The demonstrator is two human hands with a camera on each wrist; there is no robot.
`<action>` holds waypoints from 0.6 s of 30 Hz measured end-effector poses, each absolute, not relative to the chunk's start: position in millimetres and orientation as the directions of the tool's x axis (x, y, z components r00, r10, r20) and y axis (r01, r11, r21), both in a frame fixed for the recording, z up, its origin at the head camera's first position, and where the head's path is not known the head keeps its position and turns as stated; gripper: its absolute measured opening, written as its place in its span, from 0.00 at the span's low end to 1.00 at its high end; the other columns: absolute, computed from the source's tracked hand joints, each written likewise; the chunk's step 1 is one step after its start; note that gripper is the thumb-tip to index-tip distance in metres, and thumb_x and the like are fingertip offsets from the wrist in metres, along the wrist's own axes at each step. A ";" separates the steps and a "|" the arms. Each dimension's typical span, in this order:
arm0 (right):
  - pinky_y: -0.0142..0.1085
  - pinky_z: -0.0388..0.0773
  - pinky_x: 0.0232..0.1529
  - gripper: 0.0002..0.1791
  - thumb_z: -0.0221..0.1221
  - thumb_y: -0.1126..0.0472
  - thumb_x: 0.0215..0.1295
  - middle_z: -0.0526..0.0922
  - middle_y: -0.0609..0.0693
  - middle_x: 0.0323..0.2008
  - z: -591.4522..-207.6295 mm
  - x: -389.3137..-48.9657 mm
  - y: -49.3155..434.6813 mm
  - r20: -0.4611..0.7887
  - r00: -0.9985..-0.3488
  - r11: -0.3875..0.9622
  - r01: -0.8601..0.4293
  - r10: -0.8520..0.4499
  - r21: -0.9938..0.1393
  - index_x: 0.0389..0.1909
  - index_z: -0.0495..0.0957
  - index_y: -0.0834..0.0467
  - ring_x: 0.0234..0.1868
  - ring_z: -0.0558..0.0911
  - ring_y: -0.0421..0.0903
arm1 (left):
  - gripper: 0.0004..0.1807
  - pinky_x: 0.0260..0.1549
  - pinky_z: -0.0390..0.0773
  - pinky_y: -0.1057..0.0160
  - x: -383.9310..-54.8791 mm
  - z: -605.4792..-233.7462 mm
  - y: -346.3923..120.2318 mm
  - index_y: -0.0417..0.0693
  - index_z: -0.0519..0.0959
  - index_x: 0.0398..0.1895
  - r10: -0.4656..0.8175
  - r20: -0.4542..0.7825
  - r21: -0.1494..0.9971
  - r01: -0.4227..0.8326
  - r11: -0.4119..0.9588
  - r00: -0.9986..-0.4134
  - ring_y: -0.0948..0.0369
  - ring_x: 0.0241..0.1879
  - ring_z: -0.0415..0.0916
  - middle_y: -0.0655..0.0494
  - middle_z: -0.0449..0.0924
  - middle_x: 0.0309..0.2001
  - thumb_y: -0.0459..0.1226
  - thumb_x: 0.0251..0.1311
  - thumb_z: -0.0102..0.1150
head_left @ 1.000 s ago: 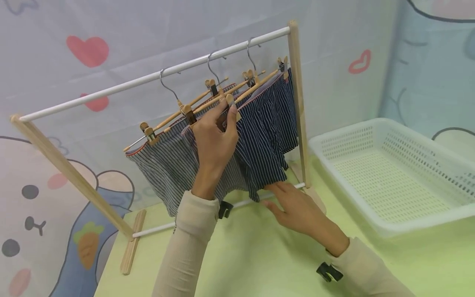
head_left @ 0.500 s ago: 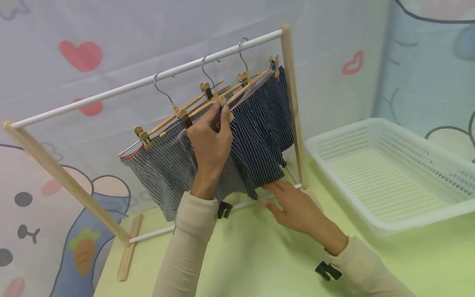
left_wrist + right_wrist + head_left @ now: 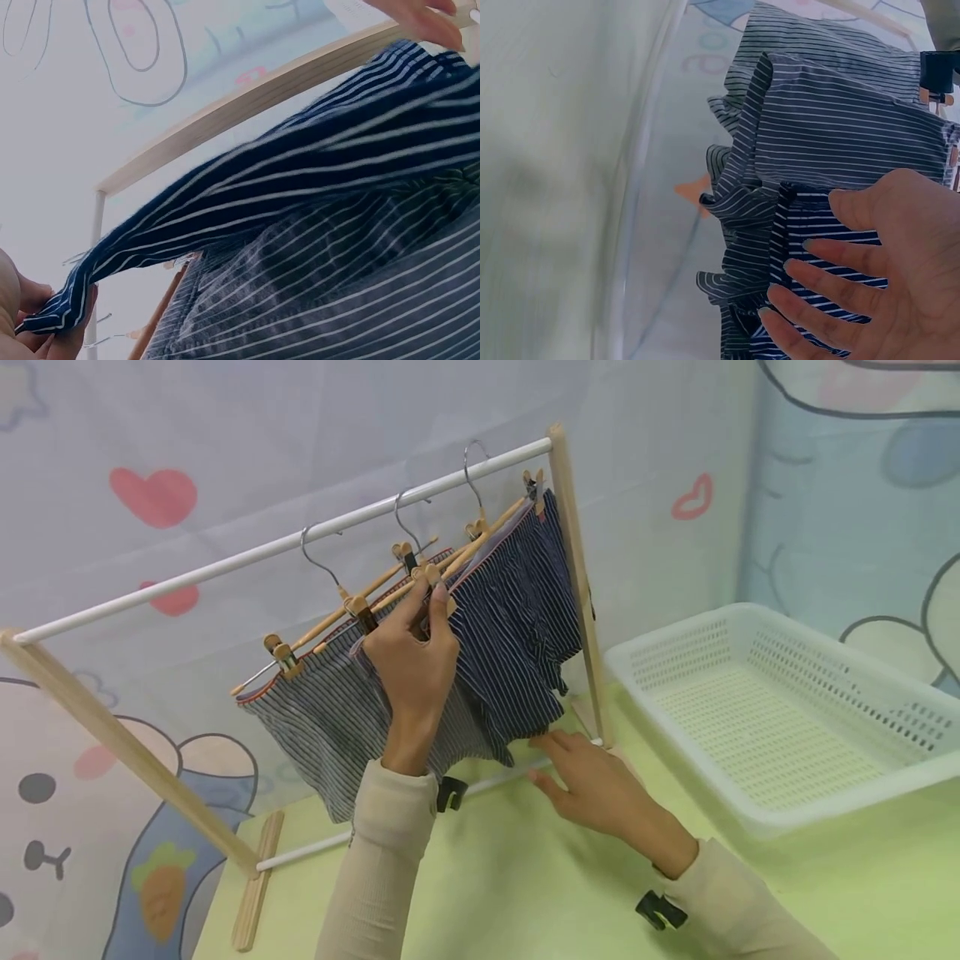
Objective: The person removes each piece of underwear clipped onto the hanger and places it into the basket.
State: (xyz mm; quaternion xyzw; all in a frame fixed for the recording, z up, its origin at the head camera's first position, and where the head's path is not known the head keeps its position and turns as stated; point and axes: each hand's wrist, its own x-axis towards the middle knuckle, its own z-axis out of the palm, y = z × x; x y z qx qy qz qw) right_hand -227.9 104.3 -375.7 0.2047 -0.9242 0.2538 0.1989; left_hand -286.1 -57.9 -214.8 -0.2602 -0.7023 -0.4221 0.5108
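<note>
My left hand [image 3: 412, 668] is raised at the wooden hanger. Its thumb and index finger pinch the clip [image 3: 429, 573] at the near corner of navy striped shorts [image 3: 502, 643]. In the left wrist view the fingers hold a gathered corner of the navy cloth [image 3: 225, 202]. My right hand [image 3: 600, 785] touches or nearly touches the hem of the navy shorts from below. The right wrist view shows its fingers [image 3: 832, 285] spread and only slightly bent in front of the cloth. Grey striped shorts [image 3: 315, 718] hang behind on another clip hanger.
Three metal hooks hang on the white bar [image 3: 300, 539] of a wooden-framed rack [image 3: 573, 568]. A white perforated basket [image 3: 765, 818] stands to the right on the yellow-green tabletop [image 3: 510, 893]. A printed curtain [image 3: 300, 427] rises behind the rack.
The rack and the clothes have shifted left and slightly down in the head view, and the basket a little left. Both hands keep nearly the same pose, the left still pinching the clip.
</note>
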 end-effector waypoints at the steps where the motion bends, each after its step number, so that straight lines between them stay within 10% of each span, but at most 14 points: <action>1: 0.50 0.83 0.47 0.24 0.58 0.52 0.71 0.80 0.60 0.58 -375.8 -227.8 104.4 0.475 -0.835 0.789 -0.481 -0.279 -0.383 0.62 0.73 0.61 0.55 0.82 0.57 | 0.15 0.19 0.68 0.74 -286.0 -214.7 -58.3 0.34 0.82 0.53 -0.073 0.939 0.326 0.799 0.505 -0.337 0.54 0.17 0.80 0.40 0.88 0.32 0.35 0.69 0.58; 18: 0.51 0.82 0.50 0.22 0.60 0.52 0.70 0.80 0.58 0.57 -375.8 -227.4 105.9 0.514 -0.812 0.805 -0.487 -0.275 -0.339 0.58 0.76 0.61 0.56 0.82 0.57 | 0.14 0.25 0.72 0.80 -285.2 -229.9 -69.7 0.35 0.83 0.51 -0.146 0.965 0.261 0.816 0.516 -0.216 0.53 0.24 0.85 0.41 0.89 0.36 0.35 0.68 0.59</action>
